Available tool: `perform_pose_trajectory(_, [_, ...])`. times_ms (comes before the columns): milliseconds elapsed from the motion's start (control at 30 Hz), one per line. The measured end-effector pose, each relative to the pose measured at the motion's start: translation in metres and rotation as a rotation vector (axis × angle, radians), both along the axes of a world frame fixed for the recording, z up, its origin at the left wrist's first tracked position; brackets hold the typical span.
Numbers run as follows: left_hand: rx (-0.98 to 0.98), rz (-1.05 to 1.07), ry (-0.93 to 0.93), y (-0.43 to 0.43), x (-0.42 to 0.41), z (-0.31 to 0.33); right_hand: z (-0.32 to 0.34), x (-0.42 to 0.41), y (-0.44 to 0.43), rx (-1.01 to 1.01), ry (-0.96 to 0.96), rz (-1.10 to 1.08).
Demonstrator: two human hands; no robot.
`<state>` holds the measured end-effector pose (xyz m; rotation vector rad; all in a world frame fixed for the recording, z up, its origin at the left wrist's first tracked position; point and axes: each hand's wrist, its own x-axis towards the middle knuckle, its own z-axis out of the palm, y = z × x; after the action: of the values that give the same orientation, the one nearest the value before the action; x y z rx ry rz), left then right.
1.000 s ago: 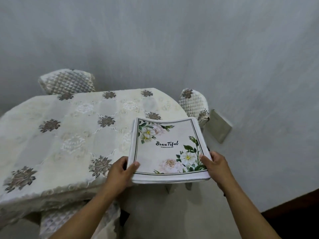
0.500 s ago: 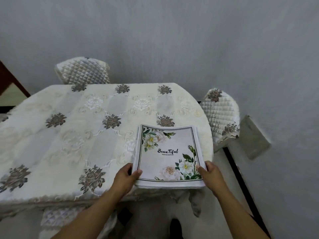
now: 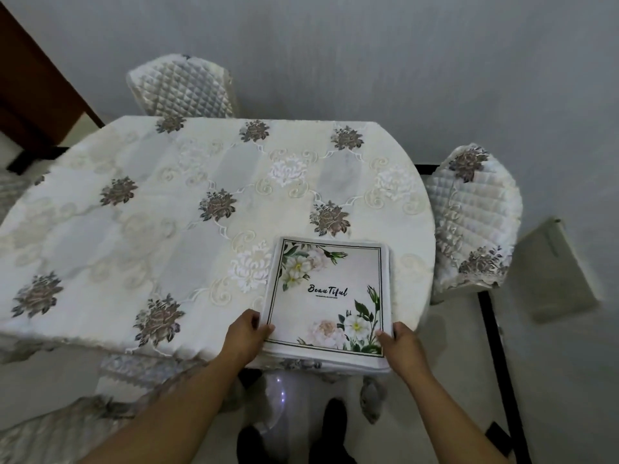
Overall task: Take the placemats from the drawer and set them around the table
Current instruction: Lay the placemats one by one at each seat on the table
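A stack of white placemats [image 3: 326, 296], printed with flowers and the word "Beautiful", lies at the near right edge of the table [image 3: 160, 229], its front edge overhanging slightly. My left hand [image 3: 246, 333] grips the stack's near left corner, thumb on top. At the near right corner my right hand [image 3: 400, 346] holds the stack the same way. A cream lace tablecloth with brown and white flowers covers the table.
A quilted chair [image 3: 184, 85] stands at the table's far side and another [image 3: 472, 216] at its right end. A third chair back [image 3: 60, 430] shows at the near left. Grey wall behind; dark wooden furniture [image 3: 30, 85] at far left. My feet are below the table edge.
The stack has come forward over the table and now rests on its near right edge. Both hands keep their hold on the near corners. The view has tilted down toward the table.
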<state>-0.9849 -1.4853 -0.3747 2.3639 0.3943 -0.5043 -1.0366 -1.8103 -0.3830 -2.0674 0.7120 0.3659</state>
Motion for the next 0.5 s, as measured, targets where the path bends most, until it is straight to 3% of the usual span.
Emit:
perform_pose_trajectory(200, [0.043,0.006,-0.013,-0.009,-0.003,-0.007,0.0,0.007,-0.002,-0.198,-0.115,0.035])
perform_pose_trajectory(500, [0.083,0.054,-0.02,-0.016,-0.003,0.001,0.005,0.011,0.005,-0.225,-0.144,-0.015])
